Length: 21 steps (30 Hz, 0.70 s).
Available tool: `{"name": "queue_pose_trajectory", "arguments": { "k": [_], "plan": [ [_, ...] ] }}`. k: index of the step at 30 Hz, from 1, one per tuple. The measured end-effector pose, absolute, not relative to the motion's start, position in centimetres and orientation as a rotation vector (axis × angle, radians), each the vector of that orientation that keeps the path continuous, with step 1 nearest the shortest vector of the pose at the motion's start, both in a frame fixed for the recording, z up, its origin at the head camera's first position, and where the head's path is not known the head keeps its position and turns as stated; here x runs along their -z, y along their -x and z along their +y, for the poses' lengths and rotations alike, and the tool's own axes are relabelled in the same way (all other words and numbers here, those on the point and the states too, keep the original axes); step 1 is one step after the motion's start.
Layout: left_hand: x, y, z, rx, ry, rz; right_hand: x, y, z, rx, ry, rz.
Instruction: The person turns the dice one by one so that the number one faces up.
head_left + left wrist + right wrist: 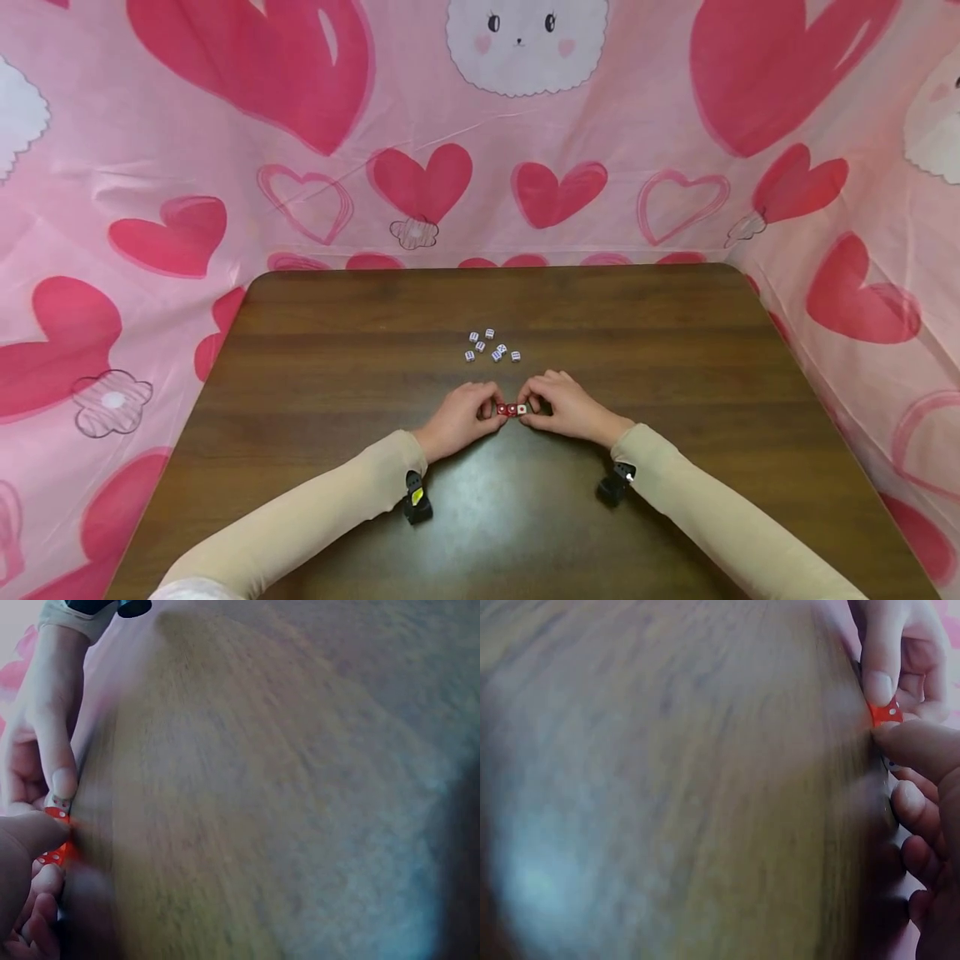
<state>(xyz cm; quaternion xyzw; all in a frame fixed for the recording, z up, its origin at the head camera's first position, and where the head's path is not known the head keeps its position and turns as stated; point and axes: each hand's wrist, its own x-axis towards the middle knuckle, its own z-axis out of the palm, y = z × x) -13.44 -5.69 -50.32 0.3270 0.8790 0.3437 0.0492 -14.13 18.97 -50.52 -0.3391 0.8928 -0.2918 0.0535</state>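
Observation:
In the head view, two translucent red dice [506, 409] and one white die [522, 409] stand side by side in a short row on the table. My left hand [463, 419] pinches the red end of this row between thumb and fingers. At the opposite end, my right hand [570, 408] pinches the white die. In the left wrist view, the left thumb partly covers the red dice [54, 856]. The right wrist view shows a red die [889, 712] between both hands, and the right thumb hides most of the white die [890, 763].
Several white dice [480, 347] lie loosely scattered just beyond my hands. The dark brown wooden table [337, 333] has rounded far corners. Pink cloth [495, 192] printed with hearts hangs along its back and sides.

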Motion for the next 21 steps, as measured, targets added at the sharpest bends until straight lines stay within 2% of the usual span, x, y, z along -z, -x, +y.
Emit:
{"name": "queue_pose_trajectory", "arguments": {
  "k": [21],
  "plan": [
    [50.37,13.78,-6.43,-1.147,-1.011,2.589,50.65,14.23,19.10,0.926,1.009,2.704]
  ]
}}
